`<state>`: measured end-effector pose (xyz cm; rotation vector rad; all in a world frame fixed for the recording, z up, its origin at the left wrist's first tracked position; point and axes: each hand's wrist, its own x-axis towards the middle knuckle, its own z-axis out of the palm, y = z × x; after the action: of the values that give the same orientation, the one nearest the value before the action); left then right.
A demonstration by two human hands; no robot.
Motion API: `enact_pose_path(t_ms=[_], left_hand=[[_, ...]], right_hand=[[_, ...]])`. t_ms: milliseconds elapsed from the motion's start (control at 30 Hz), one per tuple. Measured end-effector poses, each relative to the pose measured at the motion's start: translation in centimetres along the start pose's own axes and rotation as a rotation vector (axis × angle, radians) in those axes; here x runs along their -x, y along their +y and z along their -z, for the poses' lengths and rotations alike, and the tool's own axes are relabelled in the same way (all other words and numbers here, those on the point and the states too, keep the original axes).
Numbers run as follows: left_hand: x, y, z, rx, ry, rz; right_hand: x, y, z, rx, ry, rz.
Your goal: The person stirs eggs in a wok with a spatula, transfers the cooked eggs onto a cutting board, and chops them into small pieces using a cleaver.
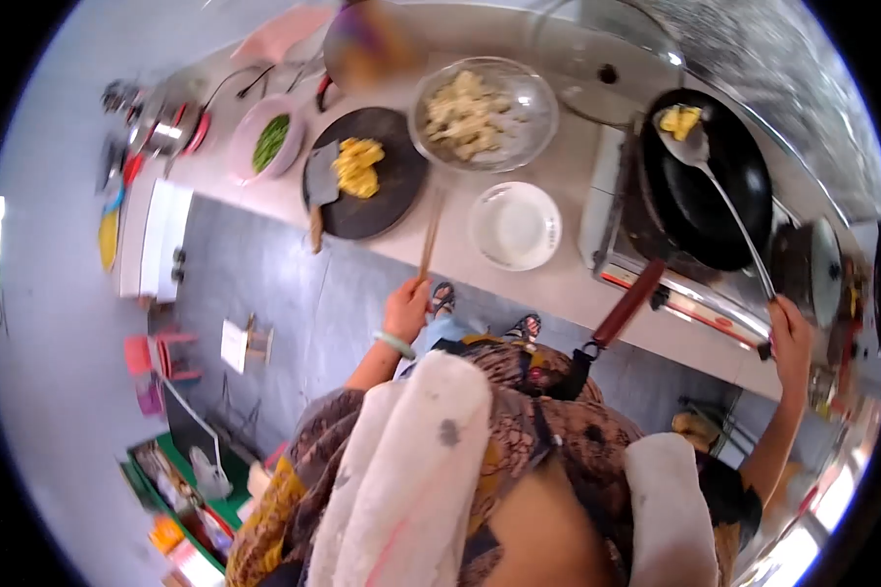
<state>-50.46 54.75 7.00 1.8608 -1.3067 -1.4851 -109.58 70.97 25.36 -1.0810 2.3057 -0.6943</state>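
My left hand [406,311] is closed around a pair of chopsticks [431,235], whose tips point toward the glass bowl [533,127] of pale torn pieces [463,115]. My right hand [788,338] grips the long handle of a metal cooking spatula [737,217]. Its head rests inside the black wok [724,196] with some yellow scrambled egg [679,121] on it. The wok sits on the gas stove [685,308], its reddish handle [631,305] pointing toward my body. Between my hands, a white bowl [516,227] stands on the counter.
At left, a round dark chopping board [392,215] carries more egg [359,168] and a cleaver [321,176]. Chopped greens [271,144] lie in a pink bowl [245,155]. A glass lid [582,83] is behind the wok; a lidded pot [811,269] stands to its right.
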Motion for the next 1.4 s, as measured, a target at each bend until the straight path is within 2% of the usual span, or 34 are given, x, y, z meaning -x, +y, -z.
enact_pose_path(t_ms=[133,167,400,500,600,733,833,1033,1133,1267,1300,1400], left_hand=[[-0.6,0.5,0.9,0.083,-0.003,-0.003],[-0.8,0.7,1.4,0.108,0.003,0.001],[-4.2,-0.5,7.0,0.377,0.032,-0.103],[-7.1,-2.6,11.1,0.218,0.071,-0.169],[-8.8,-2.8,15.0,0.175,0.049,-0.196],[-11.1,-2.6,18.1,-0.166,-0.005,-0.322],[-13.9,-3.0,19.0,-0.24,-0.112,-0.38],[-18.1,-3.7,19.2,-0.307,-0.179,-0.448],[-18.8,-3.2,19.2,-0.368,-0.202,-0.324],[-18.8,-3.0,19.0,-0.349,-0.162,-0.356],[-18.8,-2.7,19.1,-0.372,-0.219,-0.279],[-19.3,-3.6,18.6,-0.337,-0.222,-0.283]], right_hand=[[2.7,-5.3,-0.7,0.019,-0.042,0.029],[3.3,-5.4,-1.7,-0.007,-0.016,0.111],[6.0,-18.1,-11.6,0.04,-0.299,0.119],[5.4,-21.6,-17.0,0.16,-0.322,0.341],[4.8,-27.6,-21.6,0.28,-0.417,0.257],[2.9,-32.4,-27.5,0.458,-0.448,0.377],[1.7,-34.9,-30.8,0.57,-0.43,0.475],[1.9,-39.4,-33.5,0.733,-0.404,0.487],[2.1,-40.3,-33.4,0.763,-0.413,0.463],[2.7,-40.5,-32.2,0.787,-0.398,0.4],[2.9,-40.3,-31.8,0.796,-0.393,0.377],[4.1,-40.4,-30.8,0.753,-0.36,0.317]])
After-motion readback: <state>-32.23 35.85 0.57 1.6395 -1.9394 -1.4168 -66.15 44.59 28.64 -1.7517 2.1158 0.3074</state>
